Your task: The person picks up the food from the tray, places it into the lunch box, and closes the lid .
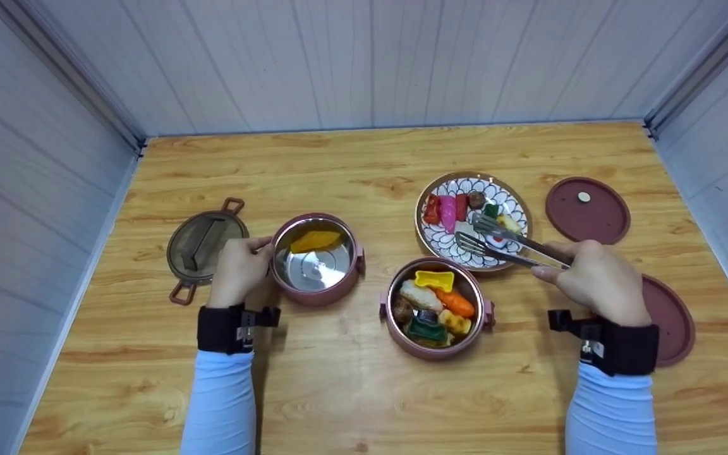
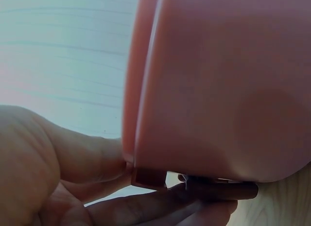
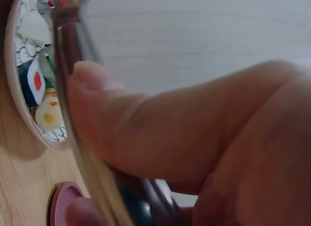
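Observation:
My left hand (image 1: 241, 265) holds a pink steel-lined pot (image 1: 321, 298) at its left side; in the left wrist view the thumb is at the rim and the fingers lie under the handle (image 2: 150, 178). One yellow-orange toy food piece (image 1: 315, 241) lies inside. With my right hand (image 1: 601, 281) I grip metal tongs (image 1: 525, 241), thumb along one arm. Their tips stand apart above a patterned plate (image 1: 424, 237) of toy food, near a sushi roll (image 3: 33, 82) and a pale piece with a yellow spot (image 3: 48, 114).
A second pink pot (image 1: 435, 352) stands in front of the plate, filled with several toy foods, including a carrot-like orange piece (image 1: 455, 304). A dark lid (image 1: 181, 249) with a brown rim lies at left. Two maroon discs (image 1: 582, 218) lie at right, one partly under my right forearm.

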Demonstrator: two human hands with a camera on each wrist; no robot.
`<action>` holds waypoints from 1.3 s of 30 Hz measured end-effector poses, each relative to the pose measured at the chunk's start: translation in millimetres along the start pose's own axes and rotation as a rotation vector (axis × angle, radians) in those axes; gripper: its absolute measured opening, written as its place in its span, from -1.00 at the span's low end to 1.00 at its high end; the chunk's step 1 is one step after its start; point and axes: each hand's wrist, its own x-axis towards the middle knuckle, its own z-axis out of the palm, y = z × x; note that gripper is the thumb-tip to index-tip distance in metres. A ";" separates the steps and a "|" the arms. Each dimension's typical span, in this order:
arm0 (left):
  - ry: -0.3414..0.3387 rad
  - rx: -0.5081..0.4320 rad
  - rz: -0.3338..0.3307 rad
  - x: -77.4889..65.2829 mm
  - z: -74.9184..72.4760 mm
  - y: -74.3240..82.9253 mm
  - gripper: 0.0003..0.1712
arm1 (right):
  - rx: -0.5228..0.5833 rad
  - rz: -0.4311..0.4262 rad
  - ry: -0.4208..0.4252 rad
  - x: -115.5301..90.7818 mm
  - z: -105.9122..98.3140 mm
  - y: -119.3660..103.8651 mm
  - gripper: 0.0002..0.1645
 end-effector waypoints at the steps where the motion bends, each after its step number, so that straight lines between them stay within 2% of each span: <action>1: 0.003 0.000 -0.001 0.0 -1.1 -0.1 -0.62 | -0.009 0.001 0.008 0.8 0.6 -3.2 -0.21; 8: 0.000 -0.010 0.009 -0.4 -4.9 3.1 -0.62 | -0.089 0.003 0.085 -3.9 2.8 -23.3 -0.29; 13: -0.009 -0.018 0.011 0.1 -3.4 3.5 -0.61 | -0.132 0.021 0.094 -13.8 1.1 -30.0 -0.30; 29: -0.008 -0.014 -0.002 0.2 0.4 -0.3 -0.60 | -0.136 0.003 0.149 -7.2 12.8 -39.6 -0.38; 39: 0.014 0.013 0.033 0.0 0.7 -1.3 -0.63 | -0.121 -0.027 0.263 -6.5 14.4 -36.5 -0.44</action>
